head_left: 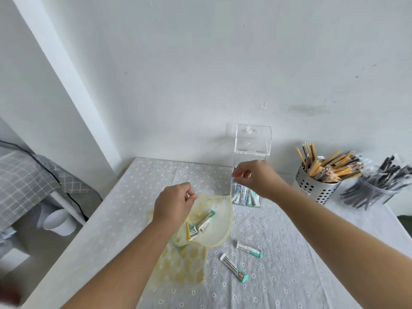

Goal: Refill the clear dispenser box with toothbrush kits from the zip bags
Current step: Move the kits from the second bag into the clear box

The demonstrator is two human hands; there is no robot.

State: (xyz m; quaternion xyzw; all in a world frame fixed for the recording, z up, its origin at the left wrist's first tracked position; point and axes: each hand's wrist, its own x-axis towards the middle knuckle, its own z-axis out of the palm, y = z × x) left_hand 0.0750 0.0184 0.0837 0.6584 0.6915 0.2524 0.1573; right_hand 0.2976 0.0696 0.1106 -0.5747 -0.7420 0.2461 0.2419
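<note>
The fingers of the left hand [172,204] pinch the rim of the zip bag [214,228]. The right hand [260,178] has its fingers curled together against the clear box [253,139]; I cannot tell what they hold.

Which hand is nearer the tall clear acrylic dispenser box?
Right. The right hand is directly in front of the clear acrylic dispenser box; the left hand is off to its left, pinching the rim of the yellow zip bag.

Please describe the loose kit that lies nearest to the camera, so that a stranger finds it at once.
On the grey dotted tablecloth, look right of the yellow-patterned zip bag lying flat, where two small packets lie loose. It is the nearer packet; unlike the farther packet, its teal end shows red letters.
</note>
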